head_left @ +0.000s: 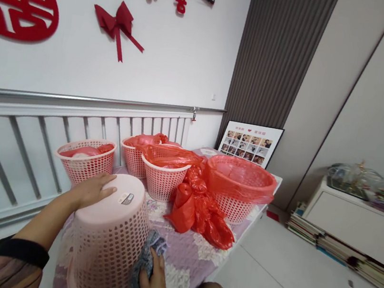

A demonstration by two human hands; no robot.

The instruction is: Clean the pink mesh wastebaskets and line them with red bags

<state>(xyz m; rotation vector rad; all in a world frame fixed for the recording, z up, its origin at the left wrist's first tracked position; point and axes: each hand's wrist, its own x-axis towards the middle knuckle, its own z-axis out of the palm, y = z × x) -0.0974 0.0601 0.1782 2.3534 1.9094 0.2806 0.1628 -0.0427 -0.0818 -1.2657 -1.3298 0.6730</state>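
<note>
An upturned pink plastic basket (108, 242) with perforated sides stands in front of me, its solid base facing up with a small label (126, 198) on it. My left hand (93, 190) lies on the base near its left edge, fingers stretched out. Low on the basket's right side, my right hand (155, 278) grips a grey-blue cloth (145, 262) and presses it to the perforated wall. Beyond them sits a roll of red plastic bags (183, 207), with loose red bag film (214, 224) spread beside it.
Several other pink baskets stand on the patterned cover (179, 277), including one lined with red film (239, 185) at right and one (88, 162) at left. A white radiator (32, 149) runs along the wall. A framed photo board (250, 143) leans in the corner.
</note>
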